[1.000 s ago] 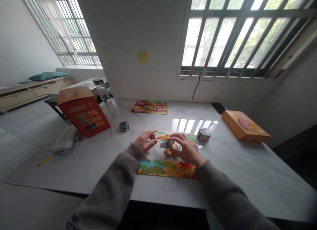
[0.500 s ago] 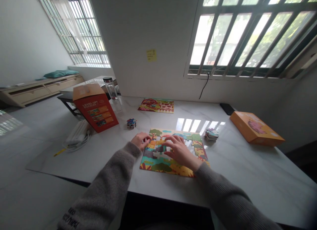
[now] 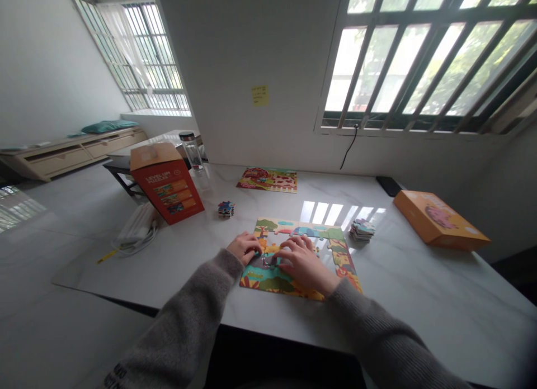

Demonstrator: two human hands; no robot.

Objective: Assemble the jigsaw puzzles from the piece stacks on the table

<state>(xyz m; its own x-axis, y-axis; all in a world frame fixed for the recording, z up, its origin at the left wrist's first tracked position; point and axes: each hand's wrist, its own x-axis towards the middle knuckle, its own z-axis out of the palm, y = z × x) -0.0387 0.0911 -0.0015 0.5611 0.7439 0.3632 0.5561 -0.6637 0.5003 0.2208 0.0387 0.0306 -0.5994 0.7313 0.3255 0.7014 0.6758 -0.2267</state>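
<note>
Jigsaw puzzle (image 3: 272, 281) lies flat and picture-up on the marble table (image 3: 423, 288), near its front edge. My left hand (image 3: 245, 248) and right hand (image 3: 300, 261) have closed inward since the previous view and now sit just apart over the puzzle's centre. A dark grey piece (image 3: 268, 261) shows between them.

Finger state: on each hand, the fingers (image 3: 289, 254) lie close together and curve downward onto the pieces. Contact with the puzzle surface is visible on the right hand. I cannot tell whether either hand is gripping a piece.

Puzzle condition: the top and bottom bands appear assembled, and the centre is mostly hidden by my hands. A pale gap (image 3: 324, 245) remains inside the picture, just beyond my right fingers.

Clearances: a stack of loose pieces (image 3: 361, 231) stands just beyond the puzzle's right side. A smaller stack of pieces (image 3: 225, 209) stands beyond its upper-left corner, near the red puzzle box (image 3: 166, 190). A second assembled puzzle (image 3: 267, 180) lies farther back. The flat orange box (image 3: 440, 221) sits well to the right. The table's front edge runs close below the puzzle, so working room is tightest on that side.
</note>
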